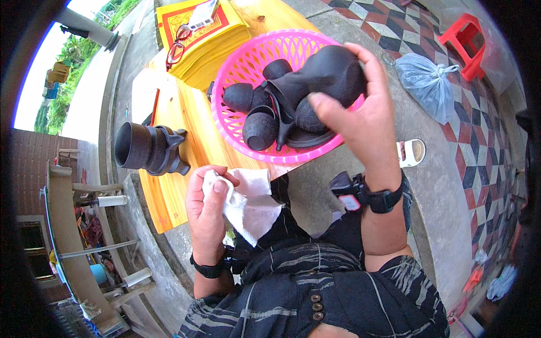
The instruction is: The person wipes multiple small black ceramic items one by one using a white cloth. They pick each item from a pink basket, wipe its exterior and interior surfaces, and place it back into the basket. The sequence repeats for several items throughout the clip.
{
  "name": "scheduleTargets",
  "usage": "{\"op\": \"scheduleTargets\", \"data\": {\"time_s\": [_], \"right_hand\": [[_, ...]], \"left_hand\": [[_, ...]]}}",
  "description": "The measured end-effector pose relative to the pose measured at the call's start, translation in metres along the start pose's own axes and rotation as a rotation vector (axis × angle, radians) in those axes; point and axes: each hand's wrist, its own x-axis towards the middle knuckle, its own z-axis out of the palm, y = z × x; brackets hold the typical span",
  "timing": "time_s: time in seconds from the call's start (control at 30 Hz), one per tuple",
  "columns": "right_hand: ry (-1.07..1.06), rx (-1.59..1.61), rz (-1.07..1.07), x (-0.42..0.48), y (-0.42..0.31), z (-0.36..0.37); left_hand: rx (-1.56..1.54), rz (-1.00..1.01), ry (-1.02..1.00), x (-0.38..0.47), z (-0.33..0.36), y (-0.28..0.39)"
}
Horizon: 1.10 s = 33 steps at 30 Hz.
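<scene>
My right hand grips a rounded black teapot at the upper right of a pink plastic basket. Its fingers wrap the far side and the thumb lies near the front. Under and beside it in the basket sit several small black cups with textured sides. My left hand pinches a crumpled white cloth or paper towel, which hangs down over my lap. Left of the basket, a black ribbed vessel on a footed stand is on the wooden table.
A thick stack of yellow paper with eyeglasses and a small box on it adjoins the basket. A tied plastic bag and a red stool stand on the floor at right. A shelf frame is at left.
</scene>
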Motion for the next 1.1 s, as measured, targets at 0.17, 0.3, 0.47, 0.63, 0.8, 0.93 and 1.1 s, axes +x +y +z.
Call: {"op": "scheduleTargets", "data": {"time_s": [0.17, 0.3, 0.47, 0.63, 0.8, 0.93, 1.1], "right_hand": [[0.059, -0.289, -0.020, 0.027, 0.018, -0.006], [-0.023, -0.445, 0.015, 0.045, 0.025, 0.002], [-0.149, -0.565, 0.026, 0.052, 0.026, 0.014], [-0.227, -0.504, 0.059, 0.050, 0.028, 0.022], [-0.224, -0.476, 0.023, 0.043, 0.040, 0.025], [-0.188, -0.435, 0.003, 0.031, 0.035, 0.020], [-0.059, -0.148, 0.011, -0.021, -0.015, 0.016]], "left_hand": [[0.024, -0.028, -0.085, 0.008, -0.006, -0.005], [0.028, -0.064, -0.069, 0.012, -0.021, -0.007], [-0.056, -0.150, -0.068, 0.011, -0.042, -0.014], [-0.090, -0.191, -0.080, 0.008, -0.054, -0.025], [-0.060, -0.200, -0.096, 0.003, -0.060, -0.030], [-0.028, -0.177, -0.090, 0.001, -0.066, -0.031], [-0.175, -0.167, -0.095, -0.005, -0.069, -0.028]]}}
